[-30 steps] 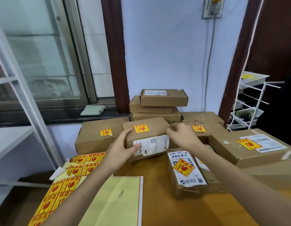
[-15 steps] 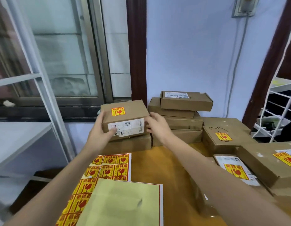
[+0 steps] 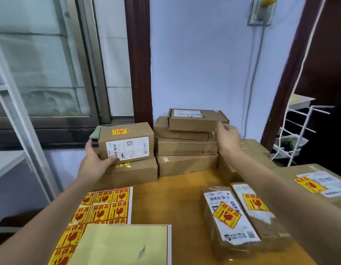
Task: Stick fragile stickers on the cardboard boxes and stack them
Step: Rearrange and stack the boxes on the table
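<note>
Box (image 3: pixel 127 143) with a fragile sticker (image 3: pixel 119 131) on top sits on a larger box (image 3: pixel 131 172) at the table's (image 3: pixel 181 203) back left. Your left hand (image 3: pixel 98 161) grips its left end, thumb on the front label. Your right hand (image 3: pixel 228 138) is off it, fingers loose and holding nothing, by the top box of the middle stack (image 3: pixel 186 142). Sticker sheet (image 3: pixel 100 209) lies near left; two stickered parcels (image 3: pixel 240 217) near right.
</note>
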